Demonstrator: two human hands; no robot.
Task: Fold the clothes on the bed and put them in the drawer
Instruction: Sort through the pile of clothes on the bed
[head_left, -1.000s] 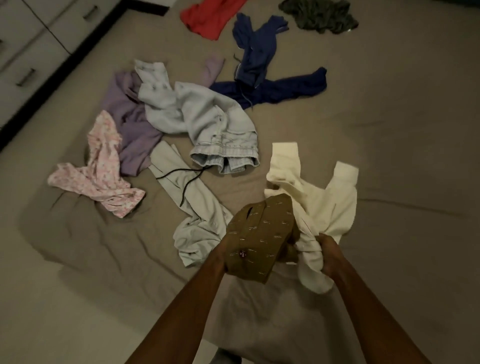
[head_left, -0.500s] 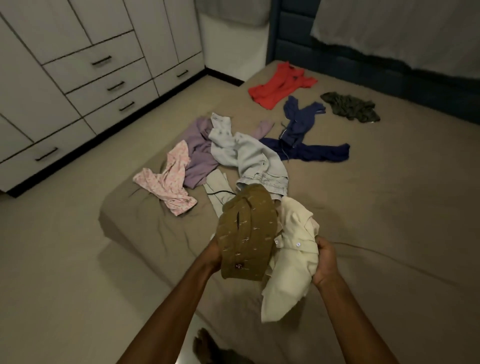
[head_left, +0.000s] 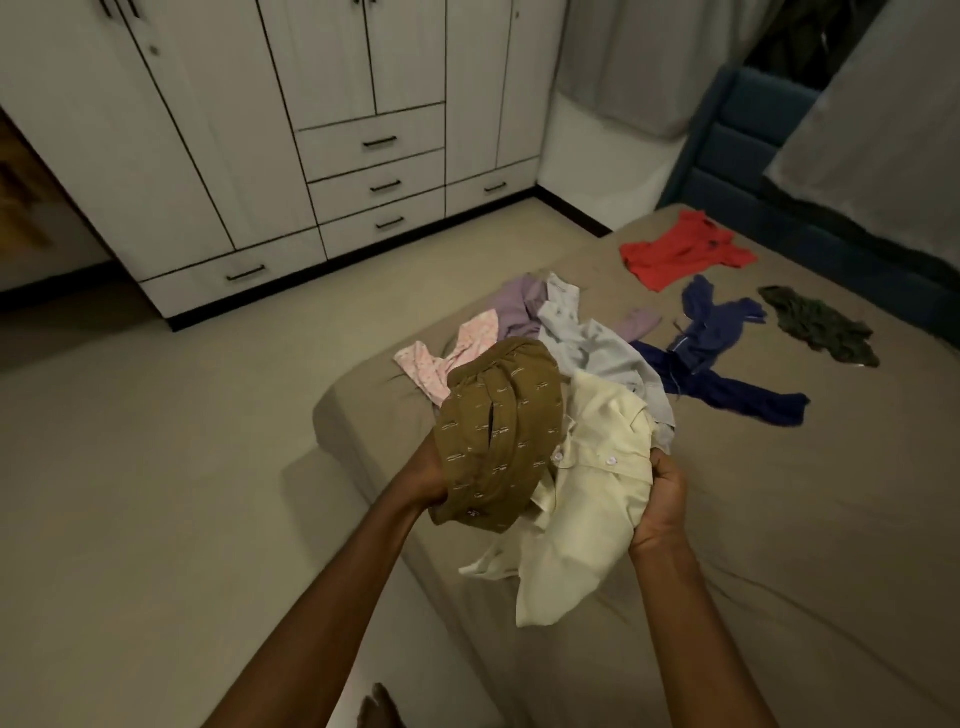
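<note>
My left hand (head_left: 423, 475) grips the brown patterned shirt (head_left: 498, 436); my right hand (head_left: 660, 501) grips the cream shirt (head_left: 582, 499) over the bed (head_left: 779, 519).

Olive-brown shirt (head_left: 498, 441) with small white marks, cream shirt (head_left: 582, 519), red top (head_left: 680, 254), navy garment (head_left: 717, 364)

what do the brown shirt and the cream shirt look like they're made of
Brown shirt: soft matte cloth, likely cotton, with a small pale print; it bunches loosely. Cream shirt: thin matte woven cloth, probably cotton, with crisp creases and small white buttons.
</note>
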